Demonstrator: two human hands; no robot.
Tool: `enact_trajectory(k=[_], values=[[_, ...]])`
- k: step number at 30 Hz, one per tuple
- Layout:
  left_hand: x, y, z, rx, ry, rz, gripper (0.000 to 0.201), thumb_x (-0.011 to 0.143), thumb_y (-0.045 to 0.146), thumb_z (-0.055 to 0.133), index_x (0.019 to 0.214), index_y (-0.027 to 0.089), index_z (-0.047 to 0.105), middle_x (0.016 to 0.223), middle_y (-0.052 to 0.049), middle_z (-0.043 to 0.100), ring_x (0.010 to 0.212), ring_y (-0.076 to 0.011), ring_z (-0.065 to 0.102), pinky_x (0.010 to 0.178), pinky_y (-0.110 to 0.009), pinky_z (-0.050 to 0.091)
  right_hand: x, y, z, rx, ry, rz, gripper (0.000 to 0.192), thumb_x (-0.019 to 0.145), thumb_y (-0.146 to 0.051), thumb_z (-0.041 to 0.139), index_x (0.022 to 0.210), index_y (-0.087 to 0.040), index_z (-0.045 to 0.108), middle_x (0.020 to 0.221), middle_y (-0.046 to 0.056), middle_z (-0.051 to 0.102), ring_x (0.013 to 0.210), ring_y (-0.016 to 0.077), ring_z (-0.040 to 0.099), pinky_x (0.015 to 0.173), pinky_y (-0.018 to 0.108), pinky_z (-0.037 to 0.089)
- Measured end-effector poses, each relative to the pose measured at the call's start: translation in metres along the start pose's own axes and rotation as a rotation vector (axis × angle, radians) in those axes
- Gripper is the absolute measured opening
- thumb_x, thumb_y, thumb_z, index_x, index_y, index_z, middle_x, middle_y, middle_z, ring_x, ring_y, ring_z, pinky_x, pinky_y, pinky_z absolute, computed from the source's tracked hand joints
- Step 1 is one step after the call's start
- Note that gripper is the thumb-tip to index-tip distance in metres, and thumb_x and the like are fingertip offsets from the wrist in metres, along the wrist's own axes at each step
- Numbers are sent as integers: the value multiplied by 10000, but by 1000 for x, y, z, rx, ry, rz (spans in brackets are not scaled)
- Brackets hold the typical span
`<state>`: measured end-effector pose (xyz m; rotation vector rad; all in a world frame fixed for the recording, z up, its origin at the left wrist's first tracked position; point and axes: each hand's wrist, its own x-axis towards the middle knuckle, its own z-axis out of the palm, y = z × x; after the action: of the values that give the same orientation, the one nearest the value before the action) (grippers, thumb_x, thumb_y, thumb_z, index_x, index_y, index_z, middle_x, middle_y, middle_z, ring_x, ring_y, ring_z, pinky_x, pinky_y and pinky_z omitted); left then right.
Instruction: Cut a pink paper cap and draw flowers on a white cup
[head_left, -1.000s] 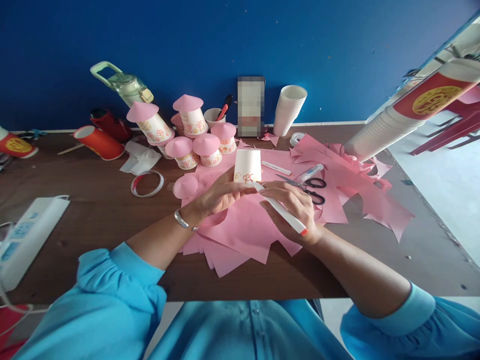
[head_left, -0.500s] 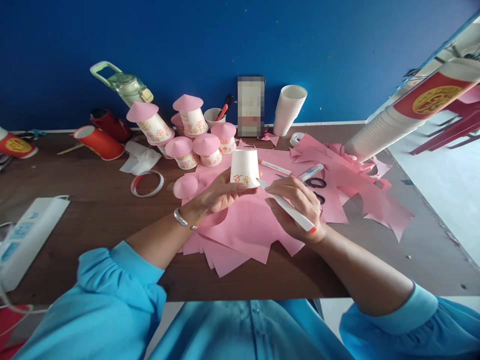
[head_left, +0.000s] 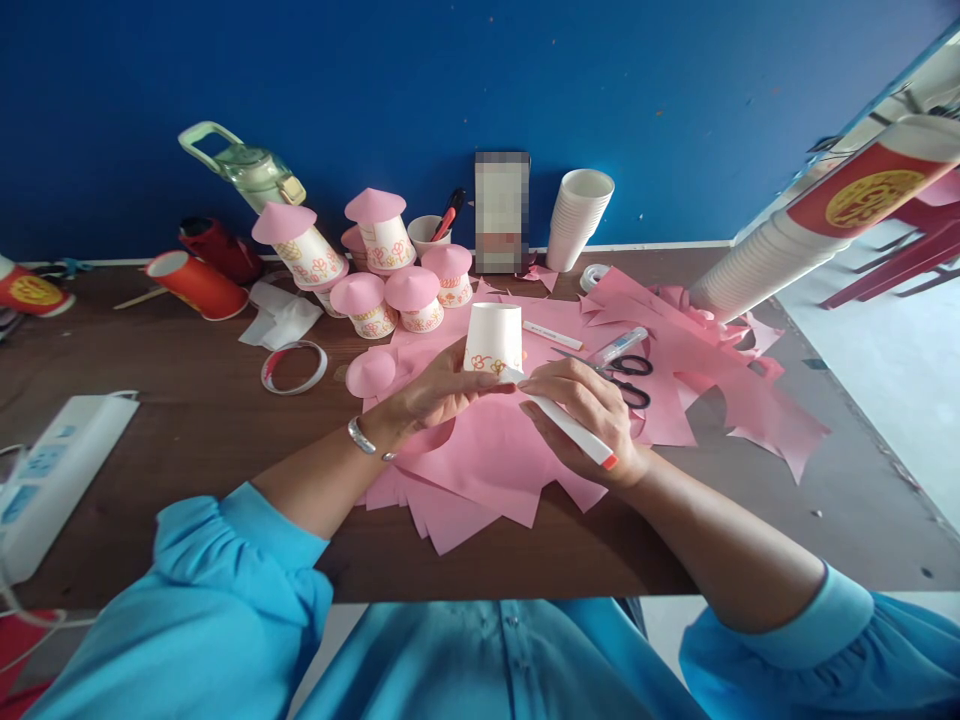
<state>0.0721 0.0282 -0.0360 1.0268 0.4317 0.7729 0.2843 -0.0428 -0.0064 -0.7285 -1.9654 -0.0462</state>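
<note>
My left hand [head_left: 442,385] is closed around the lower left of an upside-down white paper cup [head_left: 493,332], its thumb across the rim. Orange and yellow flowers are drawn along the cup's lower part. Between the fingers of my right hand [head_left: 581,415] is a white marker with a red end [head_left: 571,430], its tip at the cup near the rim. Below both hands lie pink paper sheets [head_left: 495,460]. Black-handled scissors [head_left: 634,380] and a second white marker [head_left: 553,335] rest on the paper beyond my right hand.
Several decorated cups with pink cone tops [head_left: 377,225] stand at back left. A phone [head_left: 502,212] leans on the blue wall beside a stack of white cups [head_left: 579,220]. A tape roll [head_left: 295,368] lies left, a power strip [head_left: 71,470] farther left. Pink scraps [head_left: 757,385] spread right.
My right hand has moved slightly left and down, the marker tip now lower at the cup's rim. The cup has shifted a little right and turned slightly.
</note>
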Motion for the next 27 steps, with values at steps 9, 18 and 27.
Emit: enact_trajectory(k=[9,18,27], values=[[1,0,1,7,-7,21,305,841,242,879,1127,211,778,1077,-76,803,1064,-248,791,970,-372,646,0,-1,-2,-70,-10,18,286,1005,-92,626,1255,-231,638,999,59,744,844,190,733,739,337,638],[1,1,3,-48,8,7,330,838,231,870,1151,226,767,1090,-58,800,1049,-241,778,981,-389,629,1,-2,-3,-64,16,23,338,968,-75,643,1267,-232,636,955,49,756,804,200,736,710,339,622],[1,6,7,-60,49,35,369,829,250,859,1181,255,750,1063,-11,809,1040,-233,770,958,-375,635,-1,-2,-4,-58,33,20,340,979,-109,648,1290,-245,641,978,54,741,838,211,743,731,356,639]])
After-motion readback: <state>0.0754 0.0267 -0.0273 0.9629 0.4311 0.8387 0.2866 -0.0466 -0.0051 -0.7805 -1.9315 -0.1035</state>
